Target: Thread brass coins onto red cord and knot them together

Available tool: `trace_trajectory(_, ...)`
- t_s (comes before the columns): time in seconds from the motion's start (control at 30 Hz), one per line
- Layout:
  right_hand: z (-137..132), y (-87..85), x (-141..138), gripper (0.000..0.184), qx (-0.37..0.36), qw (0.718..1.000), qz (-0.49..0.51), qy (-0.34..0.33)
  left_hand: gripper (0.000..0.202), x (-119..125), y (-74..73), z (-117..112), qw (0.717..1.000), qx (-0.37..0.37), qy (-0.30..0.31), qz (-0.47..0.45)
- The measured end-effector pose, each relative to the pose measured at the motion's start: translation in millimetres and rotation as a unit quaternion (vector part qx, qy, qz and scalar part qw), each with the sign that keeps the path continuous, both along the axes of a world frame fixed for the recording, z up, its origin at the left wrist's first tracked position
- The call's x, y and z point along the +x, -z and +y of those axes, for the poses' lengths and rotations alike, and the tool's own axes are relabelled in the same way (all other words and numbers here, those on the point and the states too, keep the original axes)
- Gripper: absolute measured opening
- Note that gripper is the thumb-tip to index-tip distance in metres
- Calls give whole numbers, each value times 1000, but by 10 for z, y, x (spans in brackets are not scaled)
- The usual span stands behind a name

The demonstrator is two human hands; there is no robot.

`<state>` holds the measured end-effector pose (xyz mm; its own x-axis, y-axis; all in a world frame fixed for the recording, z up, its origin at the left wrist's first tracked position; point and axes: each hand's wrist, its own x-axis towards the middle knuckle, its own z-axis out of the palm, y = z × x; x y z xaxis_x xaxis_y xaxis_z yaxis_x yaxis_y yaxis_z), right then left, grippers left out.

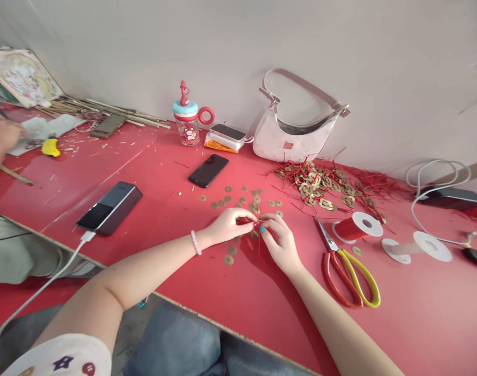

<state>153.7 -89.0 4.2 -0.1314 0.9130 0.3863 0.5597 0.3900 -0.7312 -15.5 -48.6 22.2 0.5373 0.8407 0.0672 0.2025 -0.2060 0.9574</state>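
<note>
- Head view: the person's left hand (pixel 233 224) and right hand (pixel 279 241) are closed, fingertips pinching red thread (pixel 259 249) above loose coins (pixel 242 200), between the near and far edges of a red table (pixel 210 292).
- A grey wall (pixel 144 52) backs the far edge.
- Two spools (pixel 351 228), one handbag (pixel 301 143), one pair of scissors (pixel 342 256).

Pink beaded bracelet (pixel 196 243), white sleeve (pixel 66 349) with dark star (pixel 63 362), blue jeans (pixel 175 339), teal nail polish (pixel 262 229)
</note>
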Motion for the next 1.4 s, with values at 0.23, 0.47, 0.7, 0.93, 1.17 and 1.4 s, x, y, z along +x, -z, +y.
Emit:
trace_trajectory(0.23, 17, -8, 0, 9, -27, 998, 49, 10, 18, 3, -1, -27, 997, 56, 33, 42)
trace_trajectory(0.47, 6, 13, -17, 9, -10, 996, 87, 28, 21, -14, 4, -20, 995, 26, 72, 57)
trace_trajectory(0.7, 14, 28, -22, 8, -19, 994, 101, 42, 18, -24, 18, 1, 993, 28, 93, 62)
trace_trajectory(0.93, 3, 3, -19, 10, -41, 993, 93, 55, 18, -7, 18, -8, 997, 18, 69, 39)
trace_trajectory(1.17, -33, -7, -19, 7, -37, 999, 8, -5, 17, 11, 7, 0, 1000, -8, -1, 13)
trace_trajectory(1.4, -37, 0, -23, 10, -19, 1000, -18, -3, 14, 9, 14, -14, 999, 22, -34, 11)
